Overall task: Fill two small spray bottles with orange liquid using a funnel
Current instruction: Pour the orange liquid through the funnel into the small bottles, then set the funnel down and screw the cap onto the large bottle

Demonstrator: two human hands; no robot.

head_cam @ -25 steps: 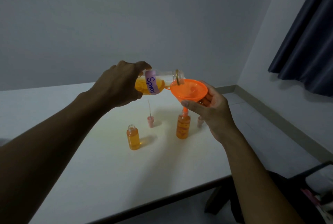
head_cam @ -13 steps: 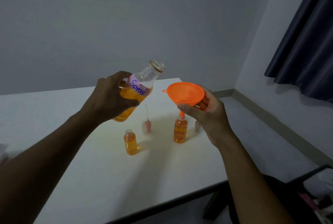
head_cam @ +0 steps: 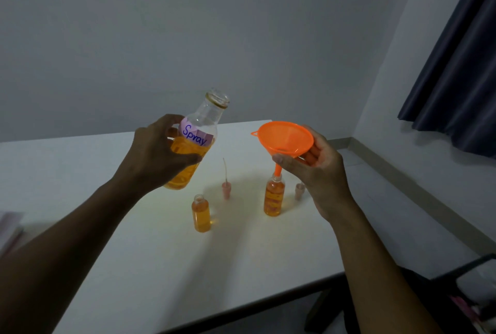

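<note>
My left hand (head_cam: 158, 154) grips a clear bottle (head_cam: 197, 140) labelled "Spray", about half full of orange liquid, held above the table nearly upright with its open mouth tilted right. My right hand (head_cam: 319, 170) holds the orange funnel (head_cam: 284, 140) by its cone; the funnel's spout points down at the mouth of the right small bottle (head_cam: 273, 196), which stands on the table with orange liquid in it. A second small bottle (head_cam: 201, 213), also holding orange liquid and uncapped, stands to the left and nearer me.
A pink spray head with its thin tube (head_cam: 226, 186) stands between the small bottles, farther back. Another pink cap (head_cam: 299, 191) sits behind my right hand. The white table (head_cam: 134, 266) ends near me at a dark edge. A dark curtain (head_cam: 461, 65) hangs at right.
One second ago the large bottle lay tipped with its mouth over the funnel. My left hand has since swung it back to near upright and away to the left. The funnel stays over the right small bottle.
</note>
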